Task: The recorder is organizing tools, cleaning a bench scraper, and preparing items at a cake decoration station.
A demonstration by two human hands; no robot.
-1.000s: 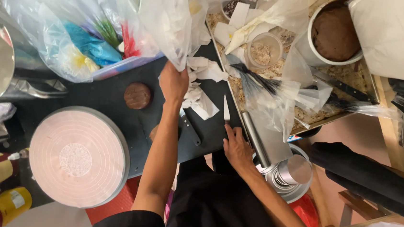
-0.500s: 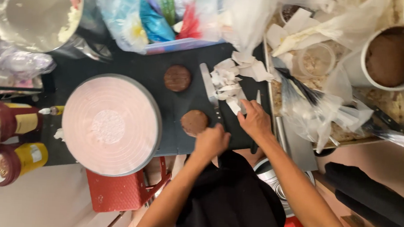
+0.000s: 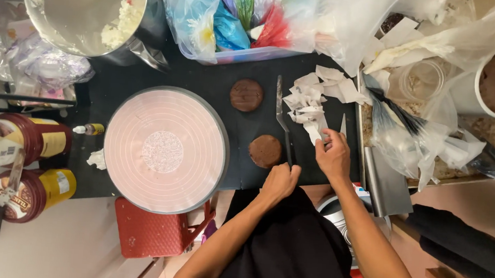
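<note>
A long offset spatula (image 3: 283, 121) is gripped by its dark handle in the closed left hand (image 3: 279, 181), its blade lying on the black work surface (image 3: 205, 77). Just left of the handle a round chocolate cookie (image 3: 265, 151) is seen; a second cookie (image 3: 247, 95) lies further up. White paper scraps (image 3: 312, 100) are pinched at their lower edge by the right hand (image 3: 333, 156), fingers closed. A pink turntable (image 3: 165, 149) is set to the left, a steel mixing bowl (image 3: 87, 9) above it.

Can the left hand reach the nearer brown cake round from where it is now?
Probably yes: the left hand grips the spatula handle right beside the nearer brown cake round, with only bare black table between.
</note>
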